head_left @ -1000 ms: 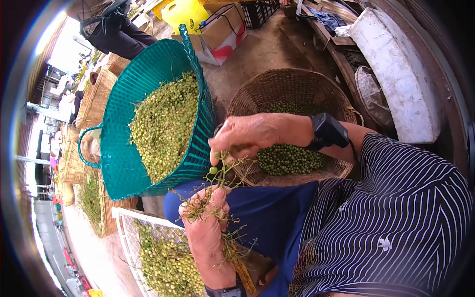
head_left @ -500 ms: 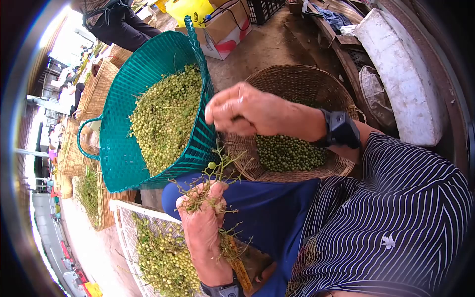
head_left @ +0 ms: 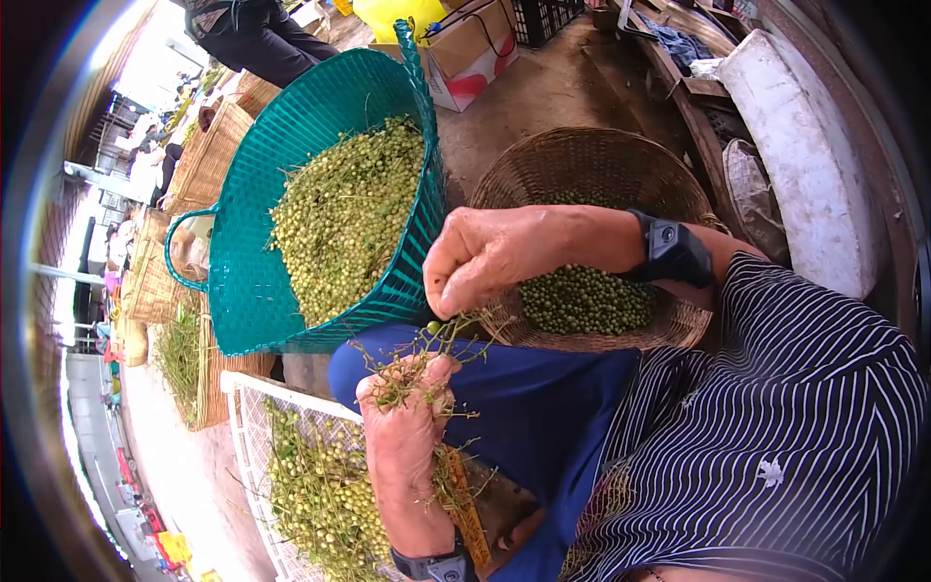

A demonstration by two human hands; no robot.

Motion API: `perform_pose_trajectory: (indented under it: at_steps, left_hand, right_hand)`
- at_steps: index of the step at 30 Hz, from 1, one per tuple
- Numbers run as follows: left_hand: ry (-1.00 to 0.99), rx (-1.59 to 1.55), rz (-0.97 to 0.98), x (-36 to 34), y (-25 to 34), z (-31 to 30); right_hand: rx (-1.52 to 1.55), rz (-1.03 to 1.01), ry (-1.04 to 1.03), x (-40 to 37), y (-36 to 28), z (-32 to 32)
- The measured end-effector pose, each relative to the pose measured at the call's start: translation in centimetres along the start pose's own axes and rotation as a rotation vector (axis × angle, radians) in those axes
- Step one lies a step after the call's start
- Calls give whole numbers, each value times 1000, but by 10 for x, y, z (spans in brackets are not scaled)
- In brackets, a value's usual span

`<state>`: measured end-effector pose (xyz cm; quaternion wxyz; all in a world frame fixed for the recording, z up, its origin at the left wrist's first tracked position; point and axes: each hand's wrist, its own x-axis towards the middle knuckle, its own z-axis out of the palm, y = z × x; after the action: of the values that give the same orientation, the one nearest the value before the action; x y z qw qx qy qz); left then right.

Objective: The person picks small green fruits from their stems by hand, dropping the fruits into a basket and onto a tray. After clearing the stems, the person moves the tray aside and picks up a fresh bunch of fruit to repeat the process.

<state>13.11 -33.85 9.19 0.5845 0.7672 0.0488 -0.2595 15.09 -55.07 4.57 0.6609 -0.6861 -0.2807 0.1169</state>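
Note:
My left hand [head_left: 405, 432] is closed round a bunch of thin green-brown stems [head_left: 402, 380], mostly stripped, whose twigs stick out past the fingers. One small round green berry [head_left: 433, 328] shows on the upper twigs. Just above it, my right hand [head_left: 495, 257] has its thumb and fingers curled together in a pinch; what lies between the fingertips is hidden. Behind that forearm, a round wicker basket [head_left: 572, 145] holds loose dark green berries [head_left: 588, 301]. To the left, a teal woven basket [head_left: 242, 301] contains a heap of paler berries with stem bits [head_left: 354, 228].
A white mesh crate [head_left: 247, 427] with berries on stems [head_left: 325, 495] stands by my blue-clad knee [head_left: 524, 398]. Tall wicker baskets [head_left: 208, 160] line the left. Further back are a cardboard box [head_left: 475, 48], a yellow bag [head_left: 398, 17] and a person's dark-trousered legs [head_left: 276, 39].
My right hand has come down from above to the twig tips, its fingers now pinched. My left hand still grips the stems. The whole view has shifted slightly.

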Motion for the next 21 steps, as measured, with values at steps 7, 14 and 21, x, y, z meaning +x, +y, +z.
perform_pose_trajectory:
  at_steps: [7,14,21]
  left_hand:
    - [-73,107,29,-1,-1,-4]
    - [-114,69,19,-2,-5,-5]
    - [-73,76,5,-2,-2,-8]
  right_hand:
    - [-10,-105,-139,9,20,1]
    - [-258,-2,7,5,4,-5]
    - [-57,-27,-59,4,1,7]
